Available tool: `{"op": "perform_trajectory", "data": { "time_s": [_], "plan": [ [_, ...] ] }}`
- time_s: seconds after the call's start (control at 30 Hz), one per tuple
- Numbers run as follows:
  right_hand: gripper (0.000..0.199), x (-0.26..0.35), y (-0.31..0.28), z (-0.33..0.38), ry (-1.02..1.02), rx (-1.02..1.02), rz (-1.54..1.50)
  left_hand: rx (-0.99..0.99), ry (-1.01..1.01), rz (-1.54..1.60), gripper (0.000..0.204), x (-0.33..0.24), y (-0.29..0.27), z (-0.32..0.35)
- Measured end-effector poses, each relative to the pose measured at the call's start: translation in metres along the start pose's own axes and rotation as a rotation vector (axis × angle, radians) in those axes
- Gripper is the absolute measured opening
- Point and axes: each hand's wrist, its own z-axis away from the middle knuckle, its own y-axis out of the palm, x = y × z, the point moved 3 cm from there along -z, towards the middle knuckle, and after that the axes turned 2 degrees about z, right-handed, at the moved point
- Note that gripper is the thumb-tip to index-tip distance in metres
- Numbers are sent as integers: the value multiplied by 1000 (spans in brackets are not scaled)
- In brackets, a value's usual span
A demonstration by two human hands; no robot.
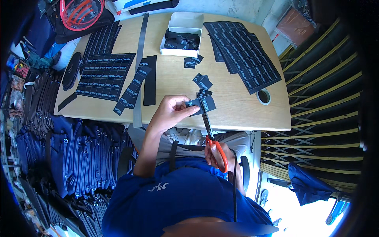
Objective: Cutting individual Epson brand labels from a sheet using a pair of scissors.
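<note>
My left hand [170, 112] pinches a short black label strip [209, 103] with pale lettering between thumb and fingers, just above the table's near edge. In my right hand [213, 157] is a pair of scissors [208, 127] with orange handles, my fingers in the loops. The blades point away from me and reach the strip between two of its labels; whether they have cut through cannot be made out. Small cut labels [203, 81] lie on the table just beyond my hands, with another little pile [192, 61] farther off.
A white open box [186, 51] holds black labels. Printed black sheets lie at the left [104, 75] and right [252, 59] of the wooden table [237, 112]. A metal ruler [137, 100], label strips [132, 91], a plain black strip [150, 81] and a cup [263, 96] share it.
</note>
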Motion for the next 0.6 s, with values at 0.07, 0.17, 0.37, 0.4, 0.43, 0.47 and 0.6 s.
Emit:
{"op": "perform_trajectory", "data": {
  "time_s": [0.07, 0.17, 0.37, 0.4, 0.43, 0.47, 0.6],
  "plan": [
    [54, -4, 2, -7, -8, 32, 9, -35, -9, -18, 15, 3, -7, 5],
    [52, 4, 2, -3, 33, 7, 24, -4, 3, -1, 15, 2, -7, 2],
    [49, 5, 0, -3, 111, -36, 32, 3, 8, -32, 15, 1, -8, -3],
    [49, 4, 0, -3, 93, -61, 13, -1, -8, -27, 15, 3, -8, -4],
    [49, 4, 0, -4, 74, -83, -4, -8, -23, -22, 16, 5, -8, -6],
    [49, 3, 0, -5, 73, -85, -3, -7, -21, -21, 16, 11, -8, -8],
    [55, 2, -3, -8, -48, -107, -54, -134, 65, -315, 25, 11, -13, -15]
  ]
}}
